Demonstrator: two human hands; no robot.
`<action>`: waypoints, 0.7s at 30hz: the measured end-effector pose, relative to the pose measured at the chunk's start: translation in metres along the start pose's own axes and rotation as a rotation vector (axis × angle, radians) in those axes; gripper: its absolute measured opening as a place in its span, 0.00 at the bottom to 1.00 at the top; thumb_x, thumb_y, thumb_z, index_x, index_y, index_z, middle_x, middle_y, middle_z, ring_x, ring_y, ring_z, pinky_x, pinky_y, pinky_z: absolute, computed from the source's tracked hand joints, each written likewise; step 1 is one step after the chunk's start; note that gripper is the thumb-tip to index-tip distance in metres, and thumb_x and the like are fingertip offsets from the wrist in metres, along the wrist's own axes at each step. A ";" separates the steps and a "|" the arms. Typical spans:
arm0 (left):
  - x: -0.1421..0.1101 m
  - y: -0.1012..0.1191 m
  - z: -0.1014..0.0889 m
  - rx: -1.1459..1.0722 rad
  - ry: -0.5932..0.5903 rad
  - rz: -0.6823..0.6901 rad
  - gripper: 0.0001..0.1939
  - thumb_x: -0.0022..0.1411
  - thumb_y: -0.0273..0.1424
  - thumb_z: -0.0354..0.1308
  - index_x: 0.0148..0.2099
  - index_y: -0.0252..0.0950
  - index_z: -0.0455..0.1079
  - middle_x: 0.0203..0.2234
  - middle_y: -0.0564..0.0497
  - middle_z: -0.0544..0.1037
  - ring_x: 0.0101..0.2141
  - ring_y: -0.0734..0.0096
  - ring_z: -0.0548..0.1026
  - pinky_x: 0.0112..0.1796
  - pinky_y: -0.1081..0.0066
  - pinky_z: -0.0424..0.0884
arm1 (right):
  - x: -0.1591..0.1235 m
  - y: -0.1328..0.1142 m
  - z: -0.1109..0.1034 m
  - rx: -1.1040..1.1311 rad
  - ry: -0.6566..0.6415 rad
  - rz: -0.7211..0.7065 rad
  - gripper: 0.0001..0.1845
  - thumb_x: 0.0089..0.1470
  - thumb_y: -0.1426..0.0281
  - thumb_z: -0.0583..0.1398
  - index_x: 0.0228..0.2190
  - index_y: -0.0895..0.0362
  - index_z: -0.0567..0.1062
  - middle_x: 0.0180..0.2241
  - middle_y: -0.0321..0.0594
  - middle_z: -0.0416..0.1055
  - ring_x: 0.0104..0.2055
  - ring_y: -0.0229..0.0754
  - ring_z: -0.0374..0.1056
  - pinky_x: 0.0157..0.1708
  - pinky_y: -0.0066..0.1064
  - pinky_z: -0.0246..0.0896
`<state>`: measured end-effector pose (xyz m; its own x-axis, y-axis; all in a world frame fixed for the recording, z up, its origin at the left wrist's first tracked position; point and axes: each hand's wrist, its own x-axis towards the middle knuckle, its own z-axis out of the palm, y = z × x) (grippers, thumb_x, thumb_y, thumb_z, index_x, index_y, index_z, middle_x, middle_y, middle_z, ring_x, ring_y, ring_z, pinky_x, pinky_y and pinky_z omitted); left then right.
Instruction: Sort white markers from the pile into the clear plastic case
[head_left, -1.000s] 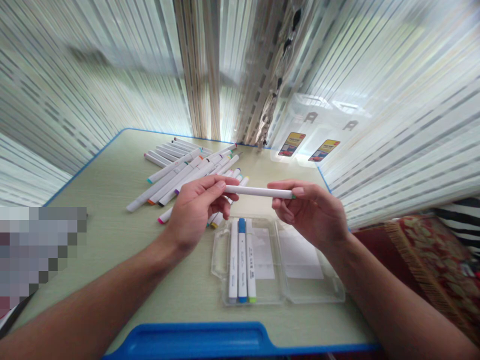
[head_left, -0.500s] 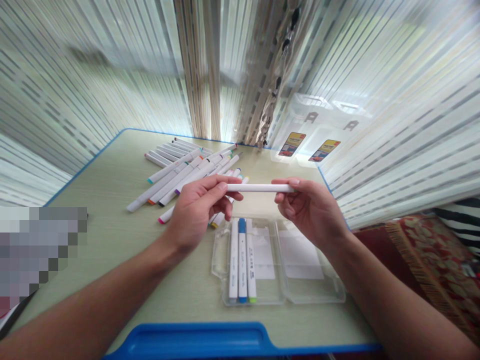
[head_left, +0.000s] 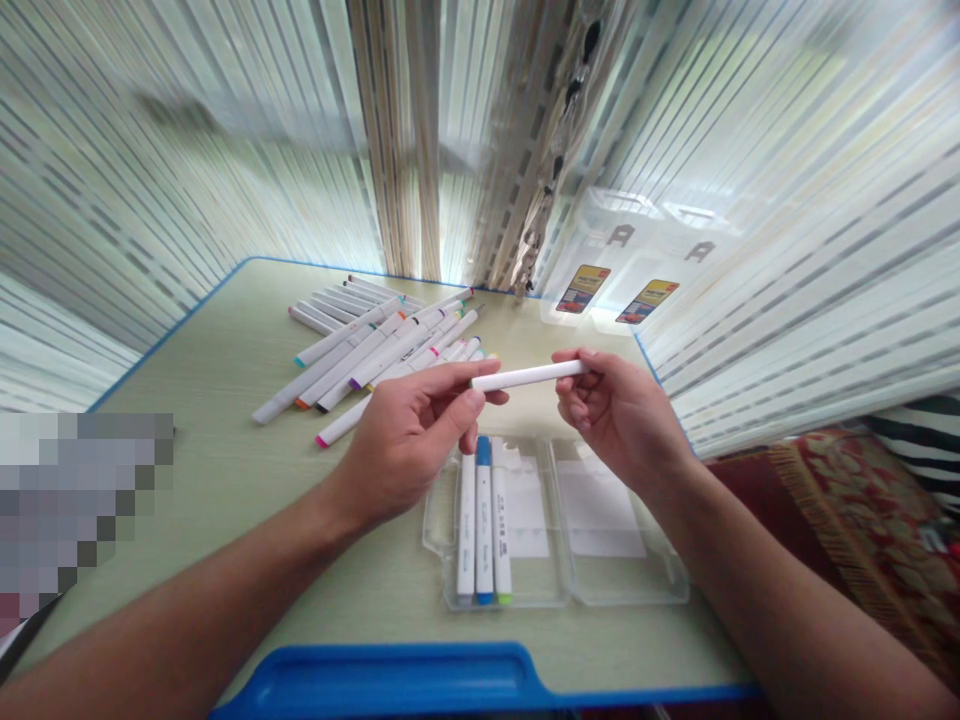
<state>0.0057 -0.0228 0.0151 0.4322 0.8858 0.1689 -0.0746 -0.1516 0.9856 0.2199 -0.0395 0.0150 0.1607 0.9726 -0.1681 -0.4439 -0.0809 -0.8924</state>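
A white marker pen (head_left: 529, 376) is held level above the table, its left end tilted slightly down. My right hand (head_left: 626, 410) pinches its right end between thumb and fingers. At the left end, where a bit of green shows, the thumb and fingers of my left hand (head_left: 412, 430) close around the tip. Below the hands lies an open clear plastic case (head_left: 626, 585). In its left half, three markers stand side by side: one grey-ended, a blue-capped marker (head_left: 484, 520), and a green-ended marker (head_left: 502, 540).
A loose pile of white markers (head_left: 375, 345) with coloured ends covers the table's back left. Two clear cases (head_left: 600, 250) with labels stand at the back right, against string curtains (head_left: 247, 150). A blue tray edge (head_left: 397, 675) borders the front.
The marker has tipped from nearly horizontal, its left end now lower and further right. My left hand has shifted right, uncovering that end; the right hand moved only slightly.
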 end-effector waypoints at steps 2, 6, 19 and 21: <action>0.000 0.000 0.001 -0.004 0.010 -0.003 0.19 0.64 0.28 0.60 0.56 0.26 0.74 0.34 0.46 0.83 0.22 0.79 0.73 0.26 0.74 0.72 | 0.000 0.000 0.000 0.000 -0.007 0.002 0.11 0.57 0.70 0.61 0.31 0.62 0.82 0.20 0.38 0.74 0.15 0.30 0.61 0.14 0.21 0.51; 0.003 0.001 0.000 -0.019 0.062 -0.029 0.15 0.63 0.28 0.61 0.51 0.27 0.77 0.32 0.47 0.83 0.21 0.80 0.71 0.25 0.76 0.71 | -0.001 0.002 0.000 -0.044 -0.032 -0.023 0.10 0.57 0.70 0.62 0.30 0.62 0.82 0.20 0.38 0.74 0.16 0.30 0.62 0.15 0.21 0.52; 0.008 -0.004 -0.005 -0.072 0.112 -0.096 0.09 0.61 0.31 0.64 0.41 0.31 0.78 0.27 0.49 0.81 0.20 0.78 0.72 0.23 0.76 0.67 | -0.008 0.003 0.004 -0.193 -0.100 -0.088 0.07 0.53 0.68 0.68 0.31 0.59 0.84 0.22 0.39 0.77 0.17 0.29 0.61 0.15 0.21 0.51; 0.008 -0.003 -0.005 -0.068 0.112 -0.101 0.09 0.60 0.32 0.64 0.40 0.31 0.77 0.27 0.50 0.80 0.20 0.78 0.71 0.23 0.76 0.67 | -0.008 0.003 0.004 -0.211 -0.108 -0.100 0.07 0.53 0.67 0.68 0.31 0.58 0.84 0.22 0.38 0.77 0.17 0.29 0.61 0.16 0.22 0.52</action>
<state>0.0044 -0.0133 0.0133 0.3376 0.9391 0.0638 -0.0975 -0.0325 0.9947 0.2134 -0.0469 0.0153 0.0942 0.9948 -0.0392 -0.2352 -0.0160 -0.9718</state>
